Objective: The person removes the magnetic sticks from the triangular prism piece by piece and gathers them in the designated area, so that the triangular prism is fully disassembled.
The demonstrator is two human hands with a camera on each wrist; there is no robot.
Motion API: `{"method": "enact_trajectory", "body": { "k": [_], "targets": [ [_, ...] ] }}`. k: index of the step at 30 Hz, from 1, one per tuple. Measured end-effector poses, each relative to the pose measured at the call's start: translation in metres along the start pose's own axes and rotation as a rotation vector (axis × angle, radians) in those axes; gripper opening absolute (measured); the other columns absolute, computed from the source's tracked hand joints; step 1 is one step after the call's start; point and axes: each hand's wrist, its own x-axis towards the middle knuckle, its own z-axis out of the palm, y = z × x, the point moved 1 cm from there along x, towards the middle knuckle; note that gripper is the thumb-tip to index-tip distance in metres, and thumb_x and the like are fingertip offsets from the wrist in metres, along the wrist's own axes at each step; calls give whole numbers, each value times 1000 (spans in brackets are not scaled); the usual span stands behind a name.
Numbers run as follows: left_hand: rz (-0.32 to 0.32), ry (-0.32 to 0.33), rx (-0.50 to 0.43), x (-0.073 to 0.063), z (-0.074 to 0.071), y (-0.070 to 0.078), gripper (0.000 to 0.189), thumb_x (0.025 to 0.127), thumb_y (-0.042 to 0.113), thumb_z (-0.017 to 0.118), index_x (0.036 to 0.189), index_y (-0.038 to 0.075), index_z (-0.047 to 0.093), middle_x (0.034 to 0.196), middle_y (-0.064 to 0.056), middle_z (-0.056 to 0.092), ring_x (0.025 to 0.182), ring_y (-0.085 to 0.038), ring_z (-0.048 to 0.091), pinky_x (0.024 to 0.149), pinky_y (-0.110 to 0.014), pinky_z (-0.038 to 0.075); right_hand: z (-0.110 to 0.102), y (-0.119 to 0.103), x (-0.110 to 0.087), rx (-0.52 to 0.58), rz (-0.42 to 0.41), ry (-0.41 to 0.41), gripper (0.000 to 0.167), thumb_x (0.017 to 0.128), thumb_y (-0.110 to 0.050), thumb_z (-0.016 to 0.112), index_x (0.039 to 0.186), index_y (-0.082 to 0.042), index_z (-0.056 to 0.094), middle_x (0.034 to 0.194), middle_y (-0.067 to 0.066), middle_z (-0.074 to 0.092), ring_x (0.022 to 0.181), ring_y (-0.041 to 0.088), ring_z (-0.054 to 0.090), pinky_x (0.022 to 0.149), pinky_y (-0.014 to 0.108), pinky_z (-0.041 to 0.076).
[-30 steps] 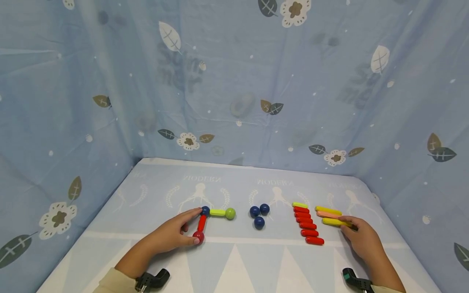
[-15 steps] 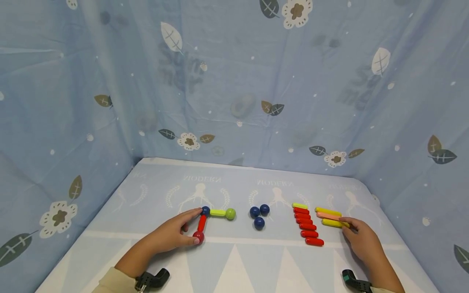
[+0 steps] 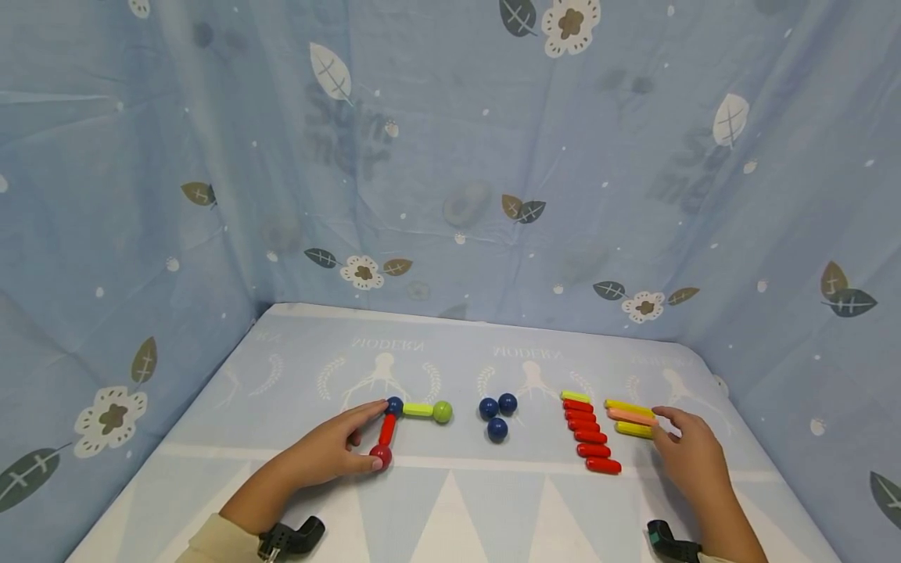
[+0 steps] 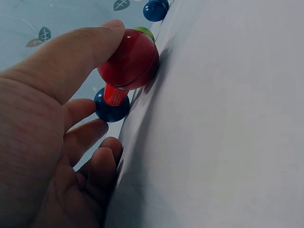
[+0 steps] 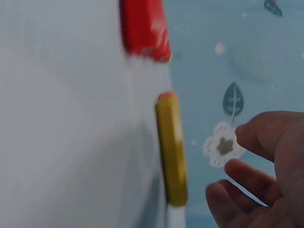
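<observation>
My left hand grips a joined ball-and-stick toy piece, with the thumb on its red ball and a forefinger at its blue ball. A red stick links those two balls. From the blue ball a lime stick runs to a green ball. My right hand hovers by the right ends of an orange stick and the nearer yellow stick, thumb and fingers apart. In the right wrist view that yellow stick lies clear of the fingers.
Several red sticks lie in a column, with a short lime stick at its far end. Another yellow stick is beyond the orange one. Three loose blue balls sit mid-table. Patterned curtains surround the table's back and sides.
My right hand has let go of the nearer yellow stick, which has shifted slightly left, and has moved a little away from me toward the orange stick. My left hand keeps still.
</observation>
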Motion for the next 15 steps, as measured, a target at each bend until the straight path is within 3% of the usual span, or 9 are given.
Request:
{"method": "enact_trajectory", "body": {
  "k": [7, 15],
  "targets": [
    [-4, 4, 5, -1, 0, 1, 93, 85, 48, 86, 162, 28, 39, 155, 1, 48, 91, -17, 48, 73, -30, 43, 14, -52, -20, 84, -135, -105, 43, 103, -22, 66, 143, -8, 60, 143, 23, 56, 130, 42, 54, 103, 59, 51],
    [-2, -2, 15, -3, -1, 4, 93, 85, 48, 86, 162, 27, 39, 156, -2, 48, 95, -17, 49, 78, -32, 43, 46, -104, -35, 115, -316, -211, 31, 98, -20, 75, 128, -19, 72, 129, 0, 68, 116, 20, 65, 100, 47, 56]
  ]
}}
